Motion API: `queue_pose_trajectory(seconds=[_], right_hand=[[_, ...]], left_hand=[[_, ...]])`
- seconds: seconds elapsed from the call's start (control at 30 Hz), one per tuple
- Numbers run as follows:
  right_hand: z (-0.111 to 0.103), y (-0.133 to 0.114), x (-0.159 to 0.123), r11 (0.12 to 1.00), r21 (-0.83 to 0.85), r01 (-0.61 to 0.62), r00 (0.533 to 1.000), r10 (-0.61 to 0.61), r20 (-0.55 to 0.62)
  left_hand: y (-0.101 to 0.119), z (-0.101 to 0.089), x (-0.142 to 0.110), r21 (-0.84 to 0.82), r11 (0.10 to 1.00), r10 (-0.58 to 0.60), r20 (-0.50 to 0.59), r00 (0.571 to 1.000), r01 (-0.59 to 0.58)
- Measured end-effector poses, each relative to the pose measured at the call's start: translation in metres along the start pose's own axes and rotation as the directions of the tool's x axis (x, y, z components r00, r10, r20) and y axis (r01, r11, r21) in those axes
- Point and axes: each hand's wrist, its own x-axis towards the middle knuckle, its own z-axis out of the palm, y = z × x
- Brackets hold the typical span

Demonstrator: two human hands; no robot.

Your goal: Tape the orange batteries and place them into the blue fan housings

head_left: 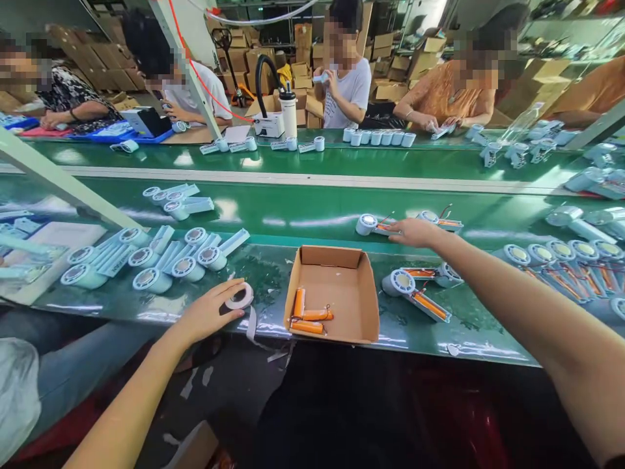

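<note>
My left hand [212,309] is closed round a roll of white tape [247,296] at the near edge of the bench, and a loose strip hangs from the roll. Over on the belt, my right hand [415,233] has its fingers on the handle end of a light-blue handheld fan [366,224], whose open handle shows an orange battery. Just behind that hand lies another open fan [449,224] with a wire sticking up. Between my hands, a cardboard box [344,293] holds several orange batteries [308,327]. Right of the box are open fans [401,283] with batteries in their handles.
Several closed fans [152,280] lie at the left of the bench; more open ones [559,251] are lined up at the right. A green conveyor belt [293,202] runs across. Co-workers sit beyond it. A slanted metal post [63,179] stands at the left.
</note>
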Motion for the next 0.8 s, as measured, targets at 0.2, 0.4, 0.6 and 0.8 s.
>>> queue_pose_trajectory(seconds=[0.2,0.4,0.6,0.8], right_hand=[[-0.039,-0.120,-0.041,0.912,0.408,0.036,0.999,-0.020,-0.043],[-0.027,-0.282,-0.116,0.311,0.950,-0.017,0.733,-0.643,0.223],[-0.030,-0.259,-0.128,0.268,0.939,0.218,0.537,-0.836,0.114],[-0.019,-0.238,-0.088,0.856,0.387,0.342,0.853,-0.455,0.253]], left_hand=[[0.034,0.015,-0.011,0.210,0.960,0.261,-0.434,0.862,-0.185],[0.087,0.001,-0.018,0.297,0.897,0.439,-0.505,0.743,-0.327],[0.057,0.001,-0.031,0.380,0.879,0.453,-0.484,0.749,-0.286],[0.076,0.007,-0.033,0.218,0.910,0.414,-0.481,0.773,-0.352]])
